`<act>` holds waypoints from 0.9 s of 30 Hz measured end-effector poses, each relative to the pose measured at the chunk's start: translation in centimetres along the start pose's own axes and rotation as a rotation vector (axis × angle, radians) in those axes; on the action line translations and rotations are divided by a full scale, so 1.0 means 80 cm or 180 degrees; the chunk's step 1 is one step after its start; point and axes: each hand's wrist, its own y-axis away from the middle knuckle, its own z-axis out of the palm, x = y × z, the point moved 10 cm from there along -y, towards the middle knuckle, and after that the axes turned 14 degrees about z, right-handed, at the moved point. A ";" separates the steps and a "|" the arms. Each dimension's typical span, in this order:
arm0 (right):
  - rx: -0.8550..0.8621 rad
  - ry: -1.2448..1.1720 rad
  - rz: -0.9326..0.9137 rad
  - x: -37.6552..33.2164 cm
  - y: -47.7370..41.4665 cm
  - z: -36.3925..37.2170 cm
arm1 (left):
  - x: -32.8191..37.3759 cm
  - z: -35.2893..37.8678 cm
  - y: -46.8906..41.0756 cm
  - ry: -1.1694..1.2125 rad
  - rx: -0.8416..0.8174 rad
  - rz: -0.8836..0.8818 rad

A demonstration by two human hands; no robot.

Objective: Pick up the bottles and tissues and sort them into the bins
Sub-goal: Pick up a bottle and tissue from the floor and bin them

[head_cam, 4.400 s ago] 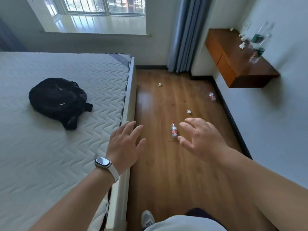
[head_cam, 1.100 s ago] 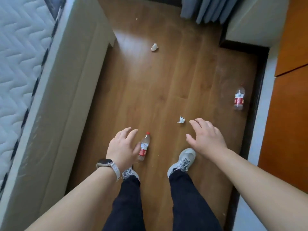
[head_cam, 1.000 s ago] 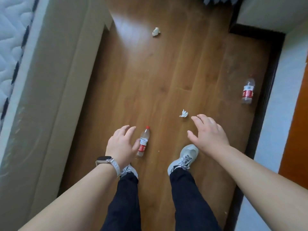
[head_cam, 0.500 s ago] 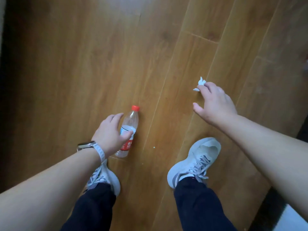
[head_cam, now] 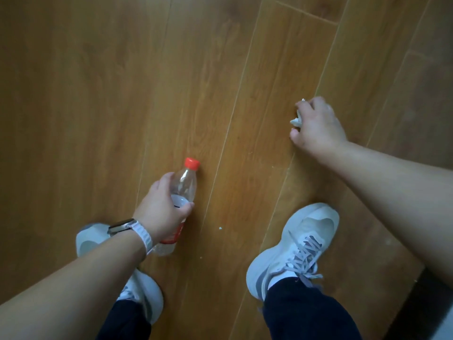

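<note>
two grabs: my left hand [head_cam: 160, 212] wraps the bottle [head_cam: 179, 204] mid-body at lower centre, light and crushable i judge; right hand [head_cam: 316, 126] pinches the soft tissue [head_cam: 296, 120], right of centre

Your left hand [head_cam: 160, 212] covers the middle of the bottle [head_cam: 182, 190], so you cannot read its label; only a red strip shows at 6 o'clock of your thumb. Your right hand [head_cam: 316, 126] hides most of the tissue [head_cam: 296, 120]; a white scrap pokes out at 9 o'clock. Your left shoe [head_cam: 90, 239] lies half under your forearm. Both legs run off the bottom edge.
</note>
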 end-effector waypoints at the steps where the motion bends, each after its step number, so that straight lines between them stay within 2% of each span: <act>1: -0.0019 -0.0011 -0.0020 -0.001 0.000 0.004 | 0.000 0.000 0.000 0.0121 -0.0012 -0.0024; 6: -0.0211 -0.0075 -0.0058 -0.008 0.015 0.008 | 0.025 -0.025 0.005 0.0497 0.0209 0.0066; 10: -0.0200 -0.0395 -0.0306 -0.032 0.059 -0.031 | 0.063 -0.060 0.023 0.0692 0.0403 0.0137; 18: -0.0044 -0.1236 -0.0507 -0.070 0.171 -0.198 | 0.165 -0.178 0.122 0.0696 0.0618 0.0571; 22: 0.0076 -0.1558 -0.0406 -0.082 0.238 -0.292 | 0.190 -0.250 0.192 0.0667 0.0674 0.0745; 27: 0.0387 -0.1752 -0.0556 -0.122 0.320 -0.408 | 0.217 -0.351 0.264 0.0517 0.0810 0.0964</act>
